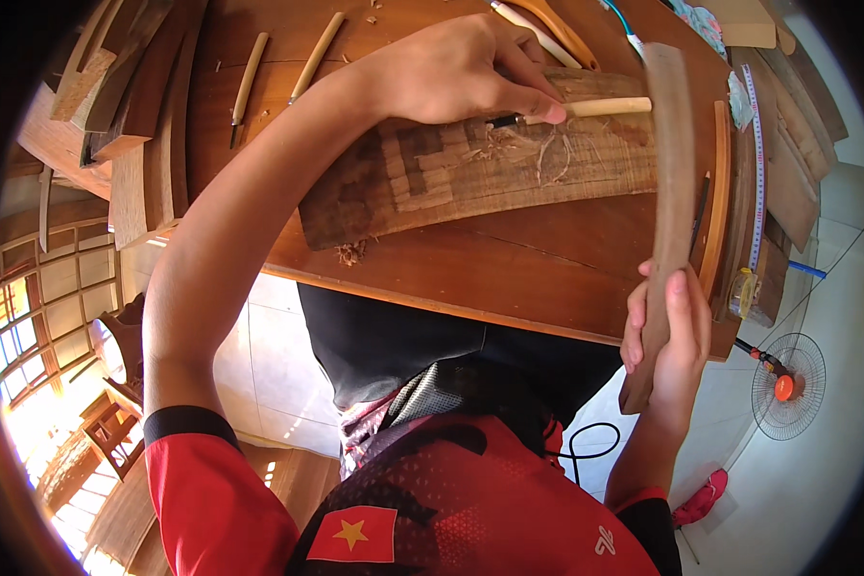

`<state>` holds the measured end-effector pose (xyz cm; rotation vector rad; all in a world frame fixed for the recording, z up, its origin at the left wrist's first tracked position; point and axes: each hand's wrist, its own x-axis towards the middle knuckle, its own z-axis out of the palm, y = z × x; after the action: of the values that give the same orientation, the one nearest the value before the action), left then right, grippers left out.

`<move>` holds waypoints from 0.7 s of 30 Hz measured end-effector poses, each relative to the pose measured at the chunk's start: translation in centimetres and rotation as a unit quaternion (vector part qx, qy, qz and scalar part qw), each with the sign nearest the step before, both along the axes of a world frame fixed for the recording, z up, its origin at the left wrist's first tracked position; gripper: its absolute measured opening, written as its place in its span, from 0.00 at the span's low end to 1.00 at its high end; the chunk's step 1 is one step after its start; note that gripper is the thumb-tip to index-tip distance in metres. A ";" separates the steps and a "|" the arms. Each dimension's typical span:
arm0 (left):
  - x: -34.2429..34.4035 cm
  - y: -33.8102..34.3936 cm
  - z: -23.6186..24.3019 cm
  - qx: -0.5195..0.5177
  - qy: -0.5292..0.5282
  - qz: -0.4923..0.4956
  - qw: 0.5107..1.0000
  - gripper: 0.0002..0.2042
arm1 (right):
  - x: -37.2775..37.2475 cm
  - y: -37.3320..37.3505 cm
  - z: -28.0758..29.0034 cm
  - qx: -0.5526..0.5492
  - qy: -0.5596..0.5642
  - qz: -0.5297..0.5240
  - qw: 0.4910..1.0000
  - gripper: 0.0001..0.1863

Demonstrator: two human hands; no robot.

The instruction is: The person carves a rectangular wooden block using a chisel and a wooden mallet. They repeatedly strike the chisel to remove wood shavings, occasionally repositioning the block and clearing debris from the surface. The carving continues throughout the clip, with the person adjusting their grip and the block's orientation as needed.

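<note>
On the near red shirt point(509, 509) — a red flag patch point(352, 534) with a yellow star at left, a small white emblem point(605, 540) at right; on the tape measure point(757, 182), far right — marks too small to read

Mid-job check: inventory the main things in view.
Polished wooden table: 1, reddish-brown, centre
Flat wooden board: 1, brown, on table
Slim wooden-handled tool: 1, tan, over board
Matching loose tools: 2, tan, table's upper left
Long flat wooden bar: 1, brown, right of board
Wooden planks: many, brown, left and right
Thin tape measure: 1, white, right
Round wire fan: 1, orange-hubbed, far right
Left hand: 1, bare, pinching slim tool
Right hand: 1, bare, gripping bar
</note>
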<state>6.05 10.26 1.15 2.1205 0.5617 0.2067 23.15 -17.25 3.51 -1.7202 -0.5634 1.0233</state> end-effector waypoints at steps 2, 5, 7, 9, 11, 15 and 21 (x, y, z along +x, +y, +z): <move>-0.2 0.3 0.0 -0.026 0.009 -0.007 1.000 0.16 | -0.2 -0.4 -0.3 0.020 0.016 -0.036 0.999 0.24; -0.2 1.1 -0.4 -0.070 -0.017 -0.035 0.997 0.15 | -0.1 -1.3 -0.1 -0.026 -0.014 0.064 0.998 0.24; -0.3 1.1 -0.4 -0.070 -0.013 -0.032 0.997 0.15 | -0.6 -1.4 -0.5 -0.001 -0.001 0.006 1.000 0.23; -0.3 1.1 -0.4 -0.071 -0.020 -0.036 0.997 0.15 | -0.5 -1.3 -1.1 0.027 -0.007 -0.036 0.999 0.23; -0.4 1.1 -0.4 -0.073 -0.018 -0.037 0.996 0.15 | -0.7 -1.3 -0.5 -0.030 0.001 0.045 0.999 0.22; -0.3 1.4 0.2 -0.058 -0.020 -0.066 0.996 0.15 | -0.8 -1.1 -0.5 -0.006 -0.017 0.040 0.999 0.23; -0.5 0.9 0.3 -0.040 0.014 -0.032 0.999 0.15 | -0.8 -1.0 -0.6 -0.015 -0.027 0.052 0.998 0.23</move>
<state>5.53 11.20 1.44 2.0632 0.5092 0.1177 22.38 -18.23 2.95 -1.7649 -0.6806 1.0649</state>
